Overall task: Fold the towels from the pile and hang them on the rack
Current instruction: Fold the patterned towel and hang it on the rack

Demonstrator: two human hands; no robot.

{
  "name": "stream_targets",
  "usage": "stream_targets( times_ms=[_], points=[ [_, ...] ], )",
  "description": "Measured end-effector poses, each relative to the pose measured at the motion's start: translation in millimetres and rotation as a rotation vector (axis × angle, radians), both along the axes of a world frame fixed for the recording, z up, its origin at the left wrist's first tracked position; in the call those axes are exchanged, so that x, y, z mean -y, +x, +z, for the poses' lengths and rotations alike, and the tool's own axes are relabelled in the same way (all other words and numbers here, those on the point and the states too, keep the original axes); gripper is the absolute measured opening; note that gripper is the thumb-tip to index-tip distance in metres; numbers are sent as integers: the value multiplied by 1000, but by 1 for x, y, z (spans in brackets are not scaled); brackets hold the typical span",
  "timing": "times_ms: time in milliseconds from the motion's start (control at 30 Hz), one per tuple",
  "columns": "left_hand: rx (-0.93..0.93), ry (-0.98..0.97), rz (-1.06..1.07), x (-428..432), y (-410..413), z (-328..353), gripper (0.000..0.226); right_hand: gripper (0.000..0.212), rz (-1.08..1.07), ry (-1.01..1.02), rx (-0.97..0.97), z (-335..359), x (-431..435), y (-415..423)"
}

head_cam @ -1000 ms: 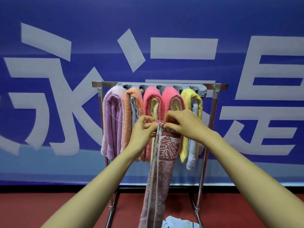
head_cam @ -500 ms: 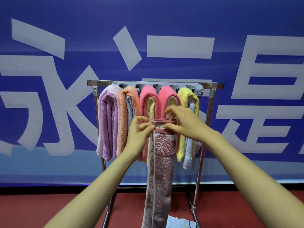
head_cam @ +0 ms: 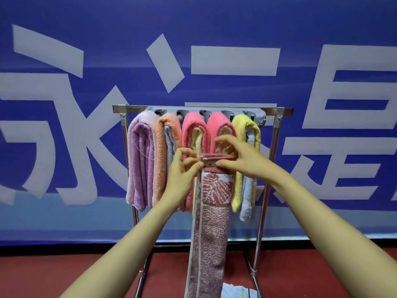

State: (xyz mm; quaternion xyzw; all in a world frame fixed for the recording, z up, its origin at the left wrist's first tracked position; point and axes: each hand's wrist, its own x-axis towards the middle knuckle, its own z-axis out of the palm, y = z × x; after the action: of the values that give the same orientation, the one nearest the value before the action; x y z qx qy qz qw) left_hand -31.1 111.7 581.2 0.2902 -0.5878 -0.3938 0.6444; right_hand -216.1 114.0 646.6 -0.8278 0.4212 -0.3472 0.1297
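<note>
A long dusty-pink patterned towel (head_cam: 209,237) hangs folded lengthwise in front of the metal rack (head_cam: 277,147). My left hand (head_cam: 183,171) pinches its top left corner. My right hand (head_cam: 240,157) grips the top edge from the right, thumb under and fingers spread above. The rack's arms carry a lilac towel (head_cam: 140,160), an orange one (head_cam: 163,151), two pink ones (head_cam: 192,127) with yellow inside, and a yellow one (head_cam: 241,127) over a pale blue one.
A blue banner with large white characters (head_cam: 234,61) fills the wall behind the rack. The floor (head_cam: 43,274) is red. A pale blue cloth (head_cam: 238,291) lies at the foot of the rack, bottom right.
Both hands have lifted the towel's top edge slightly and spread it wider; my right-hand fingers have opened above it. The view has shifted a little.
</note>
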Motion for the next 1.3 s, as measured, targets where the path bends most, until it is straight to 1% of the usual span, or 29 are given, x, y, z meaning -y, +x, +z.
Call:
stream_targets(
  times_ms=[67,133,200,267,333,400,467,567,633,733,800,900,933,1067,1167,1233,1300],
  points=[
    [9,-25,9,-1,-5,-4,29,23,12,-3,-88,0,2,1],
    [-3,-31,16,-3,-10,-10,34,13,20,-40,-95,-1,4,3],
    [-40,35,-21,-7,-9,-15,39,12,28,-80,-108,0,4,1],
    [-37,113,-120,-10,-3,-20,42,13,45,-70,-121,2,5,-3],
    [26,167,-236,-13,2,-26,44,13,80,-4,-119,3,5,-8],
    [126,198,-269,-15,3,-29,44,13,98,65,-103,5,4,-10],
    [178,204,-211,-14,0,-29,38,14,101,97,-82,7,3,-12],
    [223,96,33,-7,-2,-32,29,14,72,84,-78,7,3,-13],
    [268,32,152,-5,-8,-34,25,13,44,63,-79,5,5,-12],
    [363,-65,232,-5,-17,-39,27,13,28,55,-58,6,6,-11],
    [389,-68,195,-1,-17,-43,27,13,35,48,-42,8,5,-11],
    [370,54,-1,4,-10,-50,20,14,4,24,-31,9,6,-13],
    [349,85,-28,3,-9,-52,19,14,-19,15,-31,8,7,-13],
    [227,82,100,-1,-16,-57,14,13,-112,-48,13,1,15,-10],
    [74,155,74,-3,-26,-59,9,11,-164,-78,77,-3,21,-5],
    [39,170,44,-6,-30,-60,6,10,-180,-70,143,-4,25,-3],
    [-5,183,16,-7,-30,-60,8,10,-191,-63,175,-4,28,-3]
  ],
)
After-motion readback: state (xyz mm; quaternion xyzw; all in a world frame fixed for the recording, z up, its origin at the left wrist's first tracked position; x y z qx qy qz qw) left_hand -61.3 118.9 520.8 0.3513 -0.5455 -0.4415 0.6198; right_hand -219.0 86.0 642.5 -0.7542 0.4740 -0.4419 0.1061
